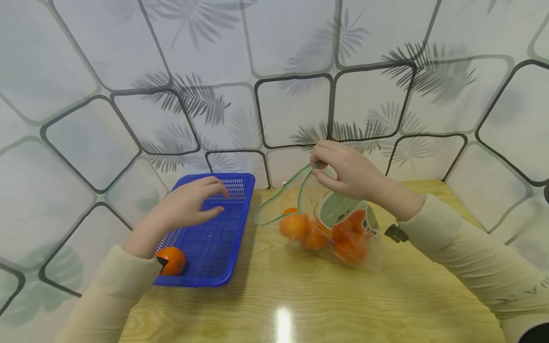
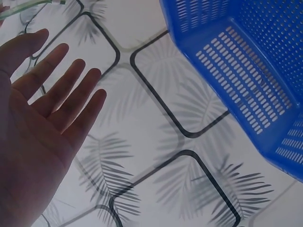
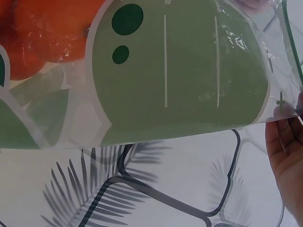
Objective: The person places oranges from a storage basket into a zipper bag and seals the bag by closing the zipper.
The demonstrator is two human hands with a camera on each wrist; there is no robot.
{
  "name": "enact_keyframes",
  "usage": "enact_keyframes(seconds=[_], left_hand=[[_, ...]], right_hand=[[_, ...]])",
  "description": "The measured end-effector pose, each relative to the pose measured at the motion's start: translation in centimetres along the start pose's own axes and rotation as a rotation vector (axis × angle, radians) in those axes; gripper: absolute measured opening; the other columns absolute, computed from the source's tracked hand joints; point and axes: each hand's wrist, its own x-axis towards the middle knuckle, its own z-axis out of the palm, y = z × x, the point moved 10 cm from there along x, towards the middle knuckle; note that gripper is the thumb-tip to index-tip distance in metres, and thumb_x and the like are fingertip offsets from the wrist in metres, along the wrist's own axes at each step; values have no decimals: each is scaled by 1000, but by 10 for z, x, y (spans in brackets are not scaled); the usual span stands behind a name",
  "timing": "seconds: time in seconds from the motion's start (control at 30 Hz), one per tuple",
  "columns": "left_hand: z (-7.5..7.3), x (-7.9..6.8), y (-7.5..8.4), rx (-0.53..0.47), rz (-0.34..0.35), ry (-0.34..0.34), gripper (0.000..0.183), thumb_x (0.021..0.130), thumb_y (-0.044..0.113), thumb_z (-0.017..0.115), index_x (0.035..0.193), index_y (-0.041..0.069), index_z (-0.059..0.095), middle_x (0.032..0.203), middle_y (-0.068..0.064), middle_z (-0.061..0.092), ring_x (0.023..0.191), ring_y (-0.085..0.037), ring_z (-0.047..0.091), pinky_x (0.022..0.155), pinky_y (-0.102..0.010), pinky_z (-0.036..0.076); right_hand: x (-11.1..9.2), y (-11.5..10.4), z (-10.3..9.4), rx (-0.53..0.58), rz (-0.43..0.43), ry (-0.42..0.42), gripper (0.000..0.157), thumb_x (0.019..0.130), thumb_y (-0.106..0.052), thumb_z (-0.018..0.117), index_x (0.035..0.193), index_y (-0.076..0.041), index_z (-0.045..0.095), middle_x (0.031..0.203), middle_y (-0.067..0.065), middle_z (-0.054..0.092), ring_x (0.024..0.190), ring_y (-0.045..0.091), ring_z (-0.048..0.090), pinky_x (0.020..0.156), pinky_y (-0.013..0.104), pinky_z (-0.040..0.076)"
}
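My right hand (image 1: 347,169) pinches the green-edged top of a clear zip bag (image 1: 336,209), holding its mouth up and spread toward the left. Several oranges (image 1: 293,226) lie inside the bag, which has a green leafy print. In the right wrist view the printed side of the bag fills the upper part, and the fingers (image 3: 284,137) grip its edge at the right. Over the blue plastic basket (image 1: 210,238), my left hand (image 1: 186,205) is held with fingers spread and nothing in them. A single orange (image 1: 173,261) sits in the basket's near left corner, partly covered by the left sleeve.
Both the basket and the bag are on a light wooden table (image 1: 274,295). Behind them rises a wall covering (image 1: 296,109) patterned with dark outlines and leaves, which also wraps round both sides. A small dark object (image 1: 396,233) shows by the right cuff.
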Motion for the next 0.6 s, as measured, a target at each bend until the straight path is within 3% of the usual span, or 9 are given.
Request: enact_keyframes(seconds=[0.33, 0.6], left_hand=[[7, -20, -18, 15, -55, -25, 37, 86, 16, 86, 120, 9, 72, 124, -12, 69, 117, -34, 67, 102, -54, 56], [19, -40, -36, -6, -145, -74, 51, 82, 20, 90, 127, 10, 70, 129, -20, 64, 118, -39, 65, 103, -59, 55]], right_hand=[[0, 0, 1, -3, 7, -1, 6, 94, -3, 66, 95, -5, 60, 91, 6, 61, 84, 15, 60, 76, 35, 53], [-1, 1, 1, -1, 4, 5, 7, 94, -3, 66, 96, -5, 60, 90, 6, 60, 83, 15, 59, 76, 35, 53]])
